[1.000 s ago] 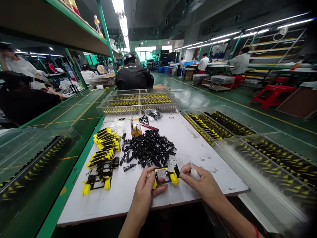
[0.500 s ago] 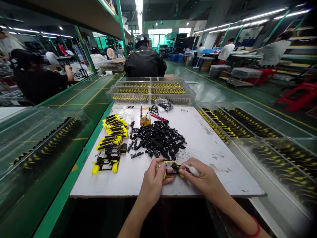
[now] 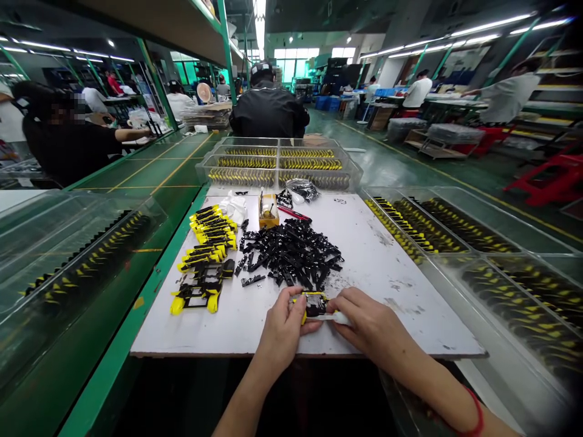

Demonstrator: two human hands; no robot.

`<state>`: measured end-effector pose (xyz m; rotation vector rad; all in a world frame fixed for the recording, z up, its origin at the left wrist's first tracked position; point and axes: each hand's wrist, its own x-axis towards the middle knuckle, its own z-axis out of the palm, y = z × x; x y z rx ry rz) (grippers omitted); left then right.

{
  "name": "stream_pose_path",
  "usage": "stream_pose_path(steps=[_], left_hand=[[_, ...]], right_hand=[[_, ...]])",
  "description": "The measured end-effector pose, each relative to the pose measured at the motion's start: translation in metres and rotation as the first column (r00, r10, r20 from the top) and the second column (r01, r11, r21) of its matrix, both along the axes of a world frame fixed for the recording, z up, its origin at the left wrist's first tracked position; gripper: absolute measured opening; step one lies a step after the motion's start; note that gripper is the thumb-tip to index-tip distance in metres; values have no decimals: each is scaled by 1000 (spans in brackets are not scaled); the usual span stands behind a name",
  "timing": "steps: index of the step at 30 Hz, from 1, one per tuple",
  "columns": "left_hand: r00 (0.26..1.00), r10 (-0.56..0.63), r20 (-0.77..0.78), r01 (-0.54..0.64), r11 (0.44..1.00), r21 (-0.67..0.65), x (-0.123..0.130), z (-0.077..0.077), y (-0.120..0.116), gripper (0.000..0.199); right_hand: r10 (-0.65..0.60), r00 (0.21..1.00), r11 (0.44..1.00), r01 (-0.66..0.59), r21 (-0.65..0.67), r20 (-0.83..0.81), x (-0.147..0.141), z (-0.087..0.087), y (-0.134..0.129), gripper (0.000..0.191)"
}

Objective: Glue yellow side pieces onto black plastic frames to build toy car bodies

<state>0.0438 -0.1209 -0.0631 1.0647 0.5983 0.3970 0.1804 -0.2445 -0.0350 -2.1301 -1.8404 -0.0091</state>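
Observation:
My left hand is closed on the left end of a black-and-yellow plastic frame, low over the front of the white board. My right hand holds a slim tool with a white handle. Its pale, thin end points left along the near edge of the frame; whether it touches is too small to tell. The right fingertips are at the frame's right end and partly hide it. Just beyond my hands lies a heap of small black plastic parts. Similar black-and-yellow frames lie in a row on the left.
On the white board are a small amber box, a red pen-like tool, crumpled white material and a plastic bag. Clear trays of frames stand left, right and behind. Other people sit nearby.
The white-handled tool has swung from pointing down to the right to lying level along the frame's near edge. My right hand has turned over it; my left stays in place.

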Motion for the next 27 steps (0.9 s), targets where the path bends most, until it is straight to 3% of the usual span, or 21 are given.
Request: stream_pose_path(steps=[13, 22, 27], left_hand=[[1000, -20, -8, 19, 993, -117, 2, 17, 2, 27], [1000, -19, 9, 20, 993, -115, 1, 14, 0, 27], [999, -30, 25, 33, 990, -136, 1, 12, 1, 28]], right_hand=[[59, 995, 992, -50, -115, 79, 12, 18, 14, 12], [96, 988, 982, -75, -174, 117, 8, 39, 21, 7], [135, 984, 978, -114, -172, 115, 10, 42, 22, 4]])
